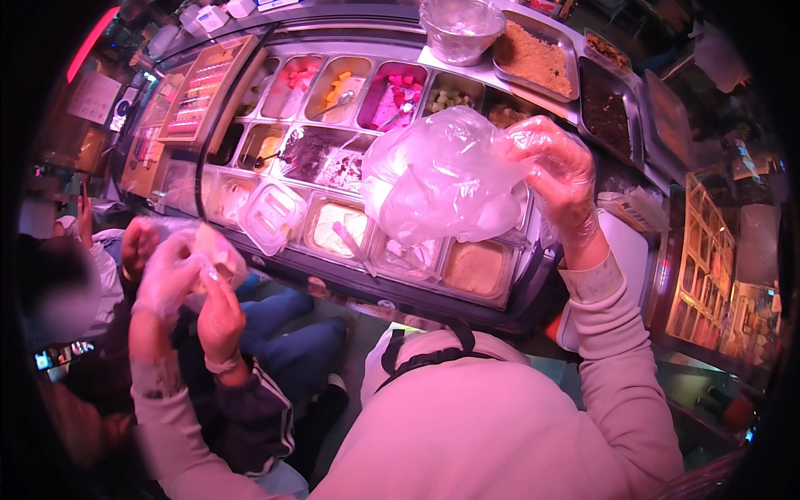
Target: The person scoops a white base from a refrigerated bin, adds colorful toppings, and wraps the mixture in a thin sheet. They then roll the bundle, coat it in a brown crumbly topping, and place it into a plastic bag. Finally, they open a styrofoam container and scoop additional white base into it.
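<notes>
My right hand [558,171], in a clear plastic glove, is closed on the edge of a thin clear plastic bag [442,179]. The bag bulges over the right half of the food counter and covers part of the tubs there. Out to the left, my gloved left hand [164,279] is closed on a pale, plastic-wrapped item [218,254] whose kind I cannot make out. Another person's hand [221,321], reaching up from a dark striped sleeve, touches the same item beside my fingers.
Metal tubs hold toppings: pink pieces [296,79], yellow cubes [337,87] and a dark mass [321,154]. Nearer me are a white cream tub [337,225], a tan tub [475,268] and a tilted clear lid [273,215]. A bowl [463,33] and crumb tray [535,58] stand behind.
</notes>
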The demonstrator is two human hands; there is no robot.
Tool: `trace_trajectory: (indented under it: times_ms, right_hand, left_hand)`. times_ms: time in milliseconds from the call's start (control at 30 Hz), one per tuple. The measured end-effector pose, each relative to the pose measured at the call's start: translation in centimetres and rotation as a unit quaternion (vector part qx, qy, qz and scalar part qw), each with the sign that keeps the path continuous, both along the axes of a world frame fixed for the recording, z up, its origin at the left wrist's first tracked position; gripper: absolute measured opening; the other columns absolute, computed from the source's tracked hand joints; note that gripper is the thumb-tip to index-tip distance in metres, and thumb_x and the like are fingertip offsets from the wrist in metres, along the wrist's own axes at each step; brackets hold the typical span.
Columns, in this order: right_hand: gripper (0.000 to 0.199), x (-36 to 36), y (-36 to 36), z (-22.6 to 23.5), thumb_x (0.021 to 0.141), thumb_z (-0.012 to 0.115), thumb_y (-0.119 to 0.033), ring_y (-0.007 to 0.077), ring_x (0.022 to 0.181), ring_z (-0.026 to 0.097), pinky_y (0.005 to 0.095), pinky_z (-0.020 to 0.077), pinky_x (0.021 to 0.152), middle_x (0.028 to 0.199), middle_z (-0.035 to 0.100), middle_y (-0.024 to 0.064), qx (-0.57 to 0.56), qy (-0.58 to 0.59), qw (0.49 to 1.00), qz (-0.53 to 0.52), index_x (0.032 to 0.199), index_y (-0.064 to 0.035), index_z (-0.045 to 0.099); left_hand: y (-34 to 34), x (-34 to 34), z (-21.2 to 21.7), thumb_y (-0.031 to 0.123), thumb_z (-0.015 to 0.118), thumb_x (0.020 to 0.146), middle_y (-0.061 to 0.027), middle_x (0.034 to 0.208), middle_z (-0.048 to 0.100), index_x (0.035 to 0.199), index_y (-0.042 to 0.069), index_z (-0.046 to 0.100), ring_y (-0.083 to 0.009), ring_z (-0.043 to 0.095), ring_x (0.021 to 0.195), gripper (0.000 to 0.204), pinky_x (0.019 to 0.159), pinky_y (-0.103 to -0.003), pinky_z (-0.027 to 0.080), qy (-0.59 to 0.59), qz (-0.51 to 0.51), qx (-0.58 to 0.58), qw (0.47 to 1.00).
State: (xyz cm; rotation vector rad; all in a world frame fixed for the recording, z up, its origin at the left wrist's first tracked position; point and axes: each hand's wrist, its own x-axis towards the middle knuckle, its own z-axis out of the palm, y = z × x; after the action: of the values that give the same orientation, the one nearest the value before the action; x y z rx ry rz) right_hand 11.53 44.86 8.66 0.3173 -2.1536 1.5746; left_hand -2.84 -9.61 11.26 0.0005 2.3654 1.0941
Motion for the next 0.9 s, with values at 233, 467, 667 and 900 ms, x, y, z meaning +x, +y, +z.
trace_trajectory:
  times_ms: [233, 467, 667, 900]
  right_hand:
    - [0.02, -2.6, 1.6, 1.2, 0.077, 0.059, 0.009, 0.0222, 0.098, 0.068, 0.0317, 0.0534, 0.088, 0.104, 0.07, 0.0139, 0.026, 0.014, 0.999, 0.027, 0.092, 0.0032, 0.069]
    - [0.021, -9.9, 4.6, 5.0, 0.081, 0.052, 0.005, 0.017, 0.089, 0.068, 0.0276, 0.055, 0.083, 0.112, 0.07, 0.0128, -0.034, 0.054, 0.997, 0.048, 0.095, 0.0062, 0.068]
    - [0.021, -21.9, 14.2, 5.5, 0.086, 0.065, -0.006, 0.0277, 0.111, 0.068, 0.039, 0.0523, 0.101, 0.119, 0.071, 0.017, -0.086, 0.154, 0.966, 0.187, 0.104, 0.0046, 0.068]
    - [0.015, -28.4, 19.4, -1.6, 0.085, 0.065, 0.008, 0.0229, 0.115, 0.066, 0.0333, 0.0489, 0.103, 0.12, 0.073, 0.0096, 0.012, 0.074, 0.997, -0.029, 0.098, 0.0036, 0.072]
  left_hand:
    - [13.1, 4.8, 10.1, 0.006, 0.065, 0.101, -0.0112, 0.114, 0.067, 0.118, -0.003, 0.066, -0.0169, 0.063, 0.107, 0.02, 0.092, -0.029, 0.051, 0.391, -0.05, 0.007, 0.919]
    - [30.3, -2.0, 8.2, -0.006, 0.073, 0.076, -0.0159, 0.111, 0.071, 0.116, 0.0, 0.066, -0.0346, 0.07, 0.107, 0.041, 0.088, -0.042, 0.059, 0.604, -0.484, 0.074, 0.629]
    - [41.8, -14.2, 6.4, 0.016, 0.064, 0.084, -0.0187, 0.079, 0.072, 0.088, 0.006, 0.074, -0.0361, 0.072, 0.075, 0.014, 0.066, -0.044, 0.054, 0.697, -0.404, -0.12, 0.58]
    - [49.2, -24.5, 2.6, 0.035, 0.073, 0.081, -0.0259, 0.083, 0.07, 0.084, -0.001, 0.074, -0.0423, 0.07, 0.084, 0.036, 0.083, -0.047, 0.054, 0.633, -0.411, -0.185, 0.629]
